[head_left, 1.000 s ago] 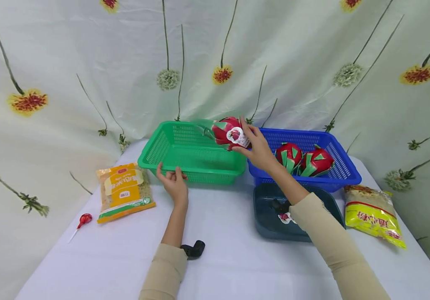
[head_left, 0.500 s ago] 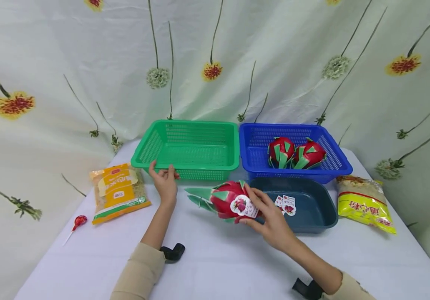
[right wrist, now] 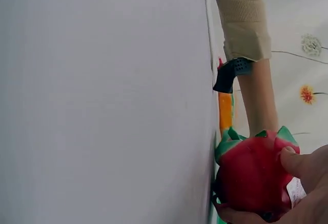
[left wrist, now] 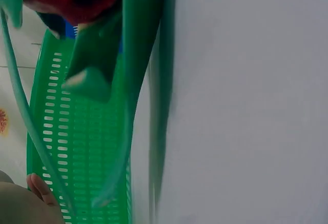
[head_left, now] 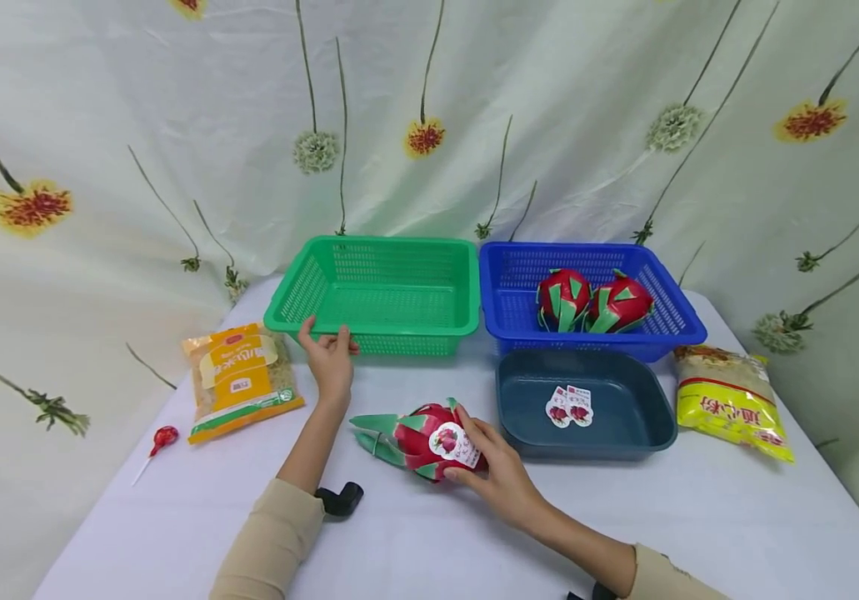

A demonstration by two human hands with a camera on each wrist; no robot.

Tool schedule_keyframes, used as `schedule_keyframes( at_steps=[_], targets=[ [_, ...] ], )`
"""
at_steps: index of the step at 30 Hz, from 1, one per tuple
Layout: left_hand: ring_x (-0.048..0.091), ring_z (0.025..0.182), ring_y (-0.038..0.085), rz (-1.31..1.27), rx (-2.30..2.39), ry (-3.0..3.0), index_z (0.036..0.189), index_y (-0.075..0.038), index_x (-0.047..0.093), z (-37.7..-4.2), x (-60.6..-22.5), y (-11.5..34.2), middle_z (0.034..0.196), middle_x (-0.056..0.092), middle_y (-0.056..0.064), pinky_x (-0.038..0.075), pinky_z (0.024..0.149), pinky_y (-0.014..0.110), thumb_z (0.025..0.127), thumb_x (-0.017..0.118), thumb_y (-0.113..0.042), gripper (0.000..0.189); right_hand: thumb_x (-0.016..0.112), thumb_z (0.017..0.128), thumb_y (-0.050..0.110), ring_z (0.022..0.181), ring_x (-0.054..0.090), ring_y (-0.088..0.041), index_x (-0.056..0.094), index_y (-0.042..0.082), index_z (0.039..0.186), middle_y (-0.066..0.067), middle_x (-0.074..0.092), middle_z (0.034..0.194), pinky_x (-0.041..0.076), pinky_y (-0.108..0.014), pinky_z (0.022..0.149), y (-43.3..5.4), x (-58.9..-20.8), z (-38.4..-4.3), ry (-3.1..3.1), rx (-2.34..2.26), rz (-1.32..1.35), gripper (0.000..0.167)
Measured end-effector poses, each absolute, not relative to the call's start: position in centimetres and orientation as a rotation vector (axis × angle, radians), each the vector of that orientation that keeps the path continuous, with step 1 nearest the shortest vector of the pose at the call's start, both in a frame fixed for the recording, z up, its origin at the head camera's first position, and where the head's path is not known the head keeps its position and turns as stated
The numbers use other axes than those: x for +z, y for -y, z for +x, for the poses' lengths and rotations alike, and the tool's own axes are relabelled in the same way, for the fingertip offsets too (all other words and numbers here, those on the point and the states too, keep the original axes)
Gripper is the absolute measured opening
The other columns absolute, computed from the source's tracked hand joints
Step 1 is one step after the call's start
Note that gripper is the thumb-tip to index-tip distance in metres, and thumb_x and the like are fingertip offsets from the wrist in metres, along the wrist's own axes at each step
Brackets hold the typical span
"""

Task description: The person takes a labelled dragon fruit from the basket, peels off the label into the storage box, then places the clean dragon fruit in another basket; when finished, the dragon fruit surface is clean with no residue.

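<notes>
My right hand [head_left: 500, 479] grips a red dragon fruit [head_left: 425, 440] with green leaves, low over the white table in front of the green basket. A round white label [head_left: 450, 442] shows on its side, by my fingers. In the right wrist view, thumb and fingers wrap the dragon fruit [right wrist: 253, 175] from either side. My left hand [head_left: 330, 362] holds the front rim of the green basket [head_left: 429, 340], near its left corner. The left wrist view shows that hand's fingers [left wrist: 42, 189] at the basket's edge, with long green leaves [left wrist: 141, 55] crossing the view.
A blue basket [head_left: 500, 325] with two more dragon fruits [head_left: 619, 304] stands right of the green one. Before it sits a dark tray [head_left: 624, 429] with two label cards [head_left: 570, 407]. A yellow bag [head_left: 732, 404], an orange bag [head_left: 243, 379] and a lollipop [head_left: 165, 437] lie around.
My right hand has brought the dragon fruit from above the green basket's right end down and forward to the table's middle. The left hand stays at the basket rim; the head view has shifted slightly.
</notes>
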State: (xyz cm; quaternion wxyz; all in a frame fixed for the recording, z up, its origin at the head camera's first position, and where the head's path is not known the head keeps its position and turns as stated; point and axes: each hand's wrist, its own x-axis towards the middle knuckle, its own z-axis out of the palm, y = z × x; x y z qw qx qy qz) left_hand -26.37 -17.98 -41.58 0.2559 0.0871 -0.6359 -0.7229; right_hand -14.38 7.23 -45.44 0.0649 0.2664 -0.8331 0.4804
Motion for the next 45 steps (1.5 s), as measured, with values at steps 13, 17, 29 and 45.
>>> schedule_keyframes(
  at_steps=[13,17,29,45],
  targets=[
    [0.054,0.063,0.012,0.251,-1.922,1.725,0.140,-0.019,0.018,-27.8,-43.3,18.3,0.085,0.051,0.009,0.051,0.067,0.035,0.095,0.050,-0.019,0.055,0.074,0.078,0.021,0.120,0.042,-0.016,0.033,0.025,0.144,-0.003,0.045,0.133,0.045,-0.032,0.092,-5.8,-46.5,-17.3,2.455,1.493,0.828,0.078],
    [0.055,0.061,0.011,0.265,-1.911,1.722,0.139,-0.019,0.020,-27.7,-43.3,18.2,0.083,0.052,0.007,0.051,0.068,0.038,0.095,0.051,-0.017,0.054,0.074,0.078,0.023,0.121,0.042,-0.015,0.033,0.026,0.144,-0.001,0.045,0.133,0.045,-0.031,0.091,-5.9,-46.8,-17.5,2.444,1.513,0.830,0.077],
    [0.040,0.055,0.009,0.351,-1.792,1.895,0.141,-0.020,0.024,-25.0,-42.1,17.5,0.076,0.051,0.007,0.037,0.055,0.021,0.097,0.047,-0.024,0.050,0.072,0.078,0.005,0.112,0.052,-0.030,0.037,0.009,0.141,-0.016,0.043,0.137,0.050,-0.032,0.081,-5.8,-44.4,-16.4,2.378,1.835,0.797,0.072],
    [0.037,0.125,0.018,-0.990,-1.135,2.828,0.146,-0.039,0.016,-22.4,-42.8,17.4,0.143,0.034,-0.006,0.046,0.089,0.041,0.058,0.081,-0.054,0.111,0.066,0.081,-0.005,0.110,0.053,-0.039,0.033,-0.005,0.139,-0.024,0.039,0.137,0.048,-0.032,0.085,-4.9,-45.5,-16.9,2.193,2.147,0.742,0.067]
  ],
)
